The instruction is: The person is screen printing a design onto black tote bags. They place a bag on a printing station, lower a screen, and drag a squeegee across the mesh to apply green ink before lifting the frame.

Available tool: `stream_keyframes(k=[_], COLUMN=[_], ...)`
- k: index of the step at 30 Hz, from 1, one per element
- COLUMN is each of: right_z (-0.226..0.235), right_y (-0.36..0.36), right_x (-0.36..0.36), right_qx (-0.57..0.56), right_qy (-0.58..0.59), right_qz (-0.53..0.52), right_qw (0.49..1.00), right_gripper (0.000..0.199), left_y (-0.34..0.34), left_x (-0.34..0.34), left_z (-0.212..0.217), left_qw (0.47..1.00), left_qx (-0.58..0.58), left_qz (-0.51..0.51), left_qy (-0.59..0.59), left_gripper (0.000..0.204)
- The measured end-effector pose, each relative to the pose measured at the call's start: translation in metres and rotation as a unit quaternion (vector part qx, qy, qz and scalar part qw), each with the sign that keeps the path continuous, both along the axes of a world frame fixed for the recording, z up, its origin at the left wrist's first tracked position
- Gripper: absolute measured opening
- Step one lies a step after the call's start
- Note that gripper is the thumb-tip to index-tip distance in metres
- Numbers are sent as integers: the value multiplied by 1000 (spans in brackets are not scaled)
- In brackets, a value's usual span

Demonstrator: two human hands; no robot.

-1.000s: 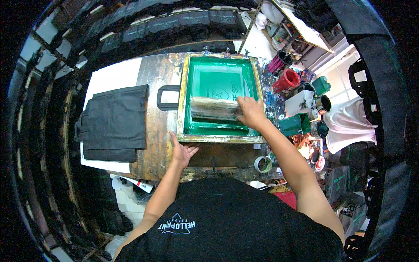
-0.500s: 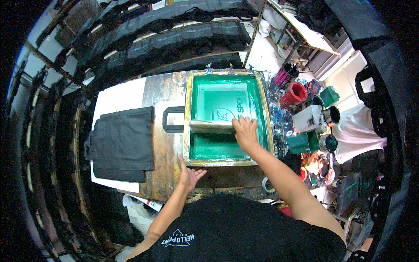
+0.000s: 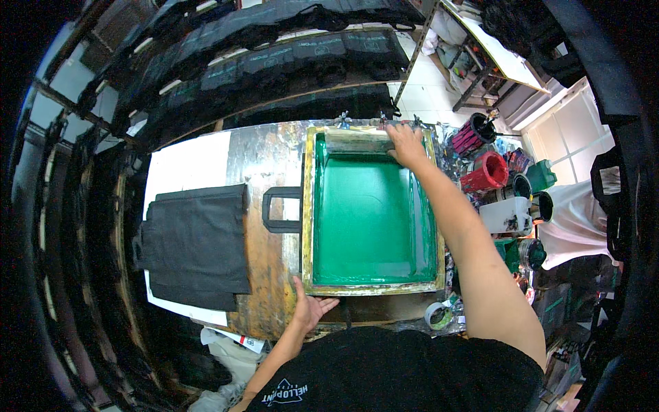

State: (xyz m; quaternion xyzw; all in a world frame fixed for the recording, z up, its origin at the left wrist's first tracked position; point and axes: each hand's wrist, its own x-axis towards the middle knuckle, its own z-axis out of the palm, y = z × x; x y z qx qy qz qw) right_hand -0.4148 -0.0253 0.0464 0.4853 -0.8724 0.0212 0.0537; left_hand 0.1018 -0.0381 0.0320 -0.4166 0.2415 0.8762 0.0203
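A screen-printing frame [image 3: 308, 226] with a yellowed wooden border lies on the worktable, its mesh [image 3: 371, 220] coated in wet green ink. At the far end of the mesh, my right hand [image 3: 408, 144] grips the right end of a squeegee [image 3: 353, 144]. My left hand [image 3: 312, 312] is at the frame's near left corner, fingers spread, thumb up beside the border; whether it bears the frame's weight I cannot tell. A black bag handle [image 3: 281, 226] sticks out to the left from under the frame. Farther left lies a stack of black cloth bags [image 3: 195, 247].
Hinge clamps [image 3: 344, 120] stand at the frame's far edge. To the right are a red ink tub [image 3: 486, 173], a magenta-streaked can [image 3: 473, 134] and a white jug [image 3: 506, 216]. A tape roll [image 3: 436, 314] sits near the front edge. Racks of black bags [image 3: 295, 65] rise behind.
My right hand has pushed the squeegee from the middle of the screen to its far end. Green ink now covers the design that showed on the mesh. The whole view has shifted slightly.
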Motion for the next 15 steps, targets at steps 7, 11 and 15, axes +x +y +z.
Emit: stream_keyframes(k=[7, 11, 15], right_z=[32, 2, -22], right_y=[-13, -8, -10], right_x=[-14, 6, 19], right_qx=[-16, -63, -107], right_qy=[7, 43, 107], right_qz=[24, -2, 11], right_qw=[1000, 997, 988], right_gripper=[71, 64, 53], left_y=[-70, -112, -159], left_x=[-5, -112, -248], left_z=[3, 54, 64], left_qw=[929, 753, 459], left_qx=[-90, -567, -878], left_qz=[-343, -314, -137], left_qy=[-104, -118, 32], left_gripper=[109, 79, 71])
